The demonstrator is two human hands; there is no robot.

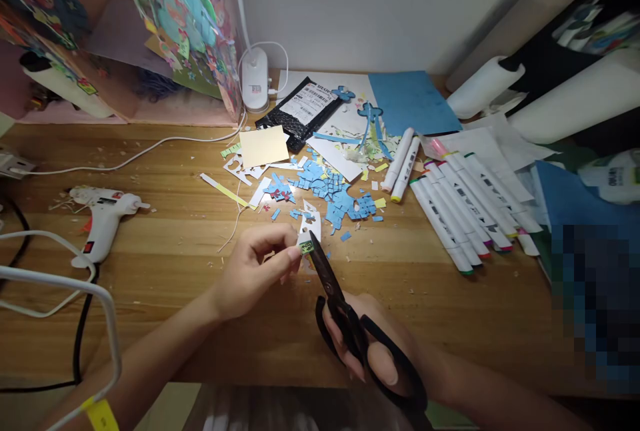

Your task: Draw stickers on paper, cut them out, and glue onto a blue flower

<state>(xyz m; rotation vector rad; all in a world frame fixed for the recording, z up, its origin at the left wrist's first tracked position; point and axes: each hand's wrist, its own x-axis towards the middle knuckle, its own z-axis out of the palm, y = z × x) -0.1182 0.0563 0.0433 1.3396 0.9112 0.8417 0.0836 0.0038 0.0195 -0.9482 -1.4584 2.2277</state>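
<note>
My left hand (257, 267) pinches a small white and green paper piece (307, 243) between thumb and fingers, just above the wooden desk (175, 284). My right hand (373, 344) grips black scissors (340, 304) through their handles. The blades are nearly closed and their tip meets the paper piece at my left fingertips. A heap of small blue paper scraps (330, 194) lies on the desk just beyond both hands.
A white glue gun (103, 214) lies at the left with cables. Several white markers (460, 207) lie in a row at the right. A yellow note (263, 146), a black packet (303, 111), blue sheets (413, 103), paper rolls and a white lamp base (255, 81) stand behind.
</note>
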